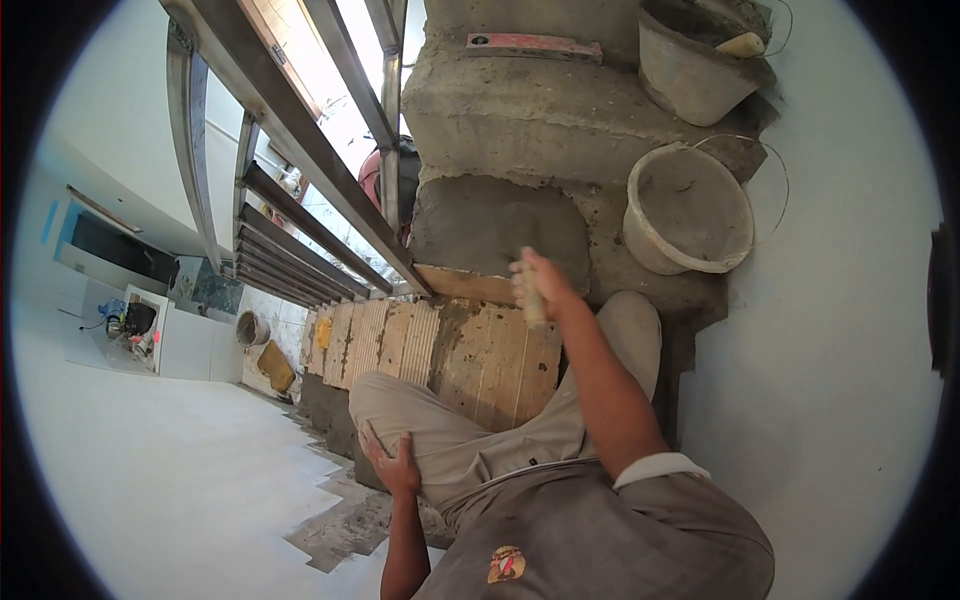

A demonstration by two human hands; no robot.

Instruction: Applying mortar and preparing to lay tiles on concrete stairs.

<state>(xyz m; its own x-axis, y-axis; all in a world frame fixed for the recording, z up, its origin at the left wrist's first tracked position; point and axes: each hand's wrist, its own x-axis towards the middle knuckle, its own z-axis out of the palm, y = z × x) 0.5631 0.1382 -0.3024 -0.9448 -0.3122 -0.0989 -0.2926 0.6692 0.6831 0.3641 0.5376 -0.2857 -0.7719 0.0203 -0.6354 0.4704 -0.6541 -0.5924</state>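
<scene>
My right hand (540,280) is closed round the pale wooden handle (533,303) of what looks like a trowel. Its blade is hard to make out against the grey mortar. Below the tool lies a smooth, wet-looking patch of mortar (470,225) on a stair step, bordered at its near edge by a wooden board (465,284). My left hand (392,458) rests on my left thigh with its fingers apart and nothing in it.
A mortar-filled bucket (632,225) stands right of the patch; another bucket (680,75) with a wooden-handled tool is higher up. A red level (535,47) lies on an upper step. Metal railing (300,130) runs along the left, a white wall (830,300) along the right.
</scene>
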